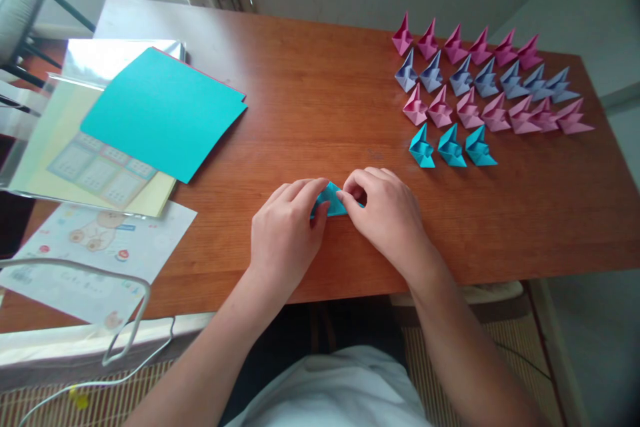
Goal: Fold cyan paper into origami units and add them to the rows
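A small folded piece of turquoise paper [334, 203] lies between my hands near the front of the wooden table [310, 107]. My left hand [287, 227] pinches its left end with thumb and fingers. On its right side, my right hand [385, 213] is closed, thumb and forefinger gripping the edge. Parts of the paper are hidden behind my fingers. Just beyond my right hand stand three turquoise origami figures [451, 147] in a row, with a row of light pink figures [469, 109] behind them.
Farther back are rows of lavender figures [487, 78] and magenta figures [455, 45]. To the left, turquoise sheets [170, 113] rest over a plastic sleeve with yellow paper [45, 147]. A printed sheet [165, 240] and a bent white rod [90, 265] are at the front left.
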A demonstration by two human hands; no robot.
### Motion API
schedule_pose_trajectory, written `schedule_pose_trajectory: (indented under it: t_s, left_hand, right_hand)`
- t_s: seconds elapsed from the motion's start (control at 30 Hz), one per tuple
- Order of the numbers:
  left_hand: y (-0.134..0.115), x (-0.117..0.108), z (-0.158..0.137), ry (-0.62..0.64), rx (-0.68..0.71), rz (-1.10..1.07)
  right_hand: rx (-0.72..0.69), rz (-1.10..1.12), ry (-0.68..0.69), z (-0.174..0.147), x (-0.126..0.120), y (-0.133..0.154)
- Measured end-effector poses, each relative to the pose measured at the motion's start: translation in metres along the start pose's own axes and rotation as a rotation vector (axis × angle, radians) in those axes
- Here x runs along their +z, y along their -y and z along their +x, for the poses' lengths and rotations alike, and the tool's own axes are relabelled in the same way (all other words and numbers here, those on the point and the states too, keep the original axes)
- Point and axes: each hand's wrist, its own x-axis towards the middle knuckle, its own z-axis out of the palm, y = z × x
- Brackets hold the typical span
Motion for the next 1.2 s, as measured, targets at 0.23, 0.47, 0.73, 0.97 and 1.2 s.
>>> schedule_pose_trajectory:
  t_s: [0.23,0.47,0.73,0.97,1.2]
  left_hand:
    - [0.001,-0.002,0.000,0.011,-0.008,-0.008]
    - [0.000,0.000,-0.001,-0.013,0.073,0.054]
    - [-0.022,-0.007,-0.024,0.008,0.259,0.192]
    - [-0.036,0.000,-0.041,0.157,0.245,0.233]
    - [-0.035,0.008,-0.046,0.170,0.262,0.263]
  right_hand:
    - [0.004,-0.029,0.064,0.006,-0.005,0.000]
    - [-0.001,-0.101,0.109,0.012,-0.011,0.002]
    - [-0.060,-0.173,0.156,0.023,-0.019,0.005]
    - [-0.080,-0.115,0.250,0.035,-0.024,0.000]
    - [-0.066,-0.058,0.304,0.044,-0.029,-0.002]
